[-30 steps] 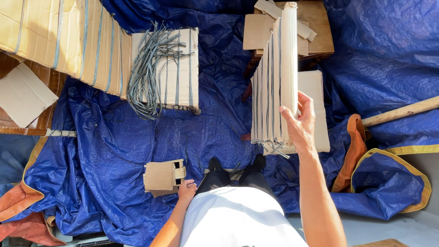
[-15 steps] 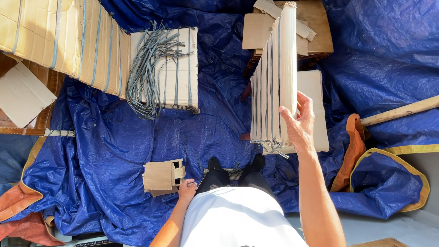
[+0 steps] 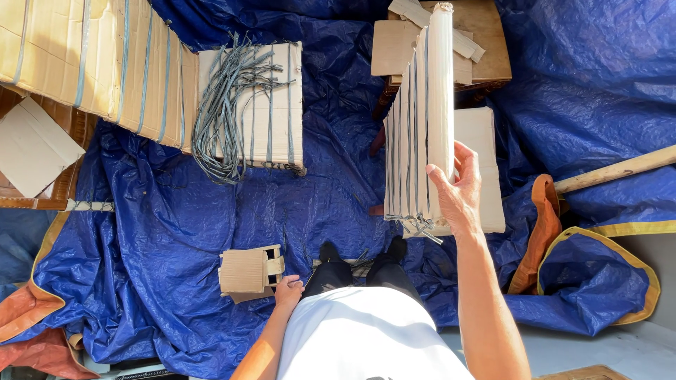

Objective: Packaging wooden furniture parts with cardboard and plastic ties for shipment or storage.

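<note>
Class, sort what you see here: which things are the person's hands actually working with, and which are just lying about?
In hand: tied cardboard bundle held by right hand; small folded cardboard piece by left hand.

Lying about: loose grey straps, wooden pole, blue tarpaulin, strapped cardboard stack.

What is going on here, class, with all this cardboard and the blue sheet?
A person stands on a blue tarp and looks down. The right hand grips a tall bundle of flattened cardboard tied with grey straps, holding it upright on its end. The left hand hangs low beside a small folded cardboard piece. Farther off lies a loose bunch of grey straps on another tied cardboard stack.
</note>
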